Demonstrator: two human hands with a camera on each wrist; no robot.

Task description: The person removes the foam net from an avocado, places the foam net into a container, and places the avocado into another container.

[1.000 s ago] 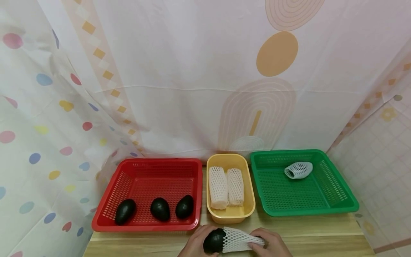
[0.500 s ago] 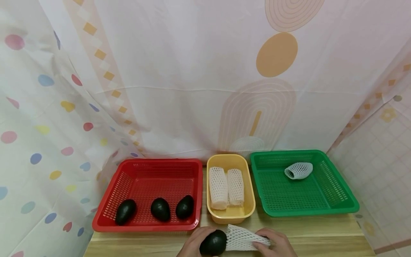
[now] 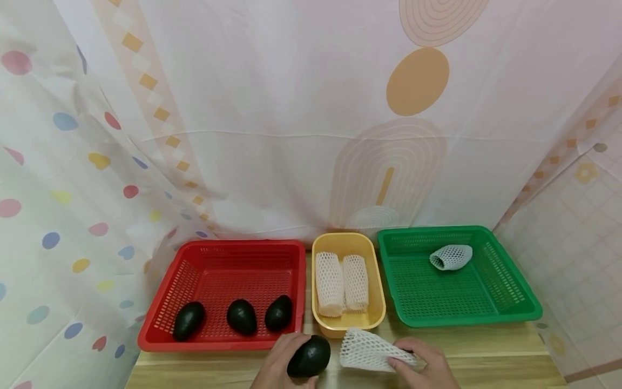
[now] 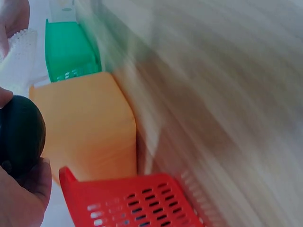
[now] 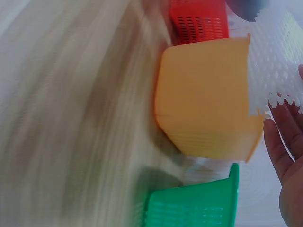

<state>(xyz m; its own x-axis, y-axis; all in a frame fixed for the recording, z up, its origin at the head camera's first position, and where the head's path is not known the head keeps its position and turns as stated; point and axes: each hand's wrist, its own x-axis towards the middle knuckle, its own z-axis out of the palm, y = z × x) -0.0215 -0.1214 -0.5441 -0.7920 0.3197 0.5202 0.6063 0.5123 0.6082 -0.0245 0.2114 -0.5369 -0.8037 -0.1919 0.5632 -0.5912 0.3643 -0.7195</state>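
My left hand [image 3: 278,363] grips a dark green avocado [image 3: 309,356] just in front of the red basket, fingers over its top and thumb below. In the left wrist view the avocado [image 4: 22,135] sits between fingertips and thumb. My right hand [image 3: 427,366] pinches a white foam net sleeve [image 3: 365,351] by its right end. The sleeve's wide end points left toward the avocado, with a small gap between the two. In the right wrist view the foam net sleeve [image 5: 274,61] hangs at the fingers, beside the yellow bin.
The red basket [image 3: 243,270] at left holds three avocados [image 3: 242,317]. In the middle, a yellow bin [image 3: 330,330] contains several white foam net sleeves [image 3: 330,283]. At right, a green basket [image 3: 437,300] holds a bulging foam net [image 3: 453,257]. Patterned curtains hang behind the wooden table [image 3: 495,356].
The avocado was partly in the sleeve's mouth; now they are apart. My left hand has moved left with the avocado, and my right hand has moved slightly right with the sleeve, whose wide end rose.
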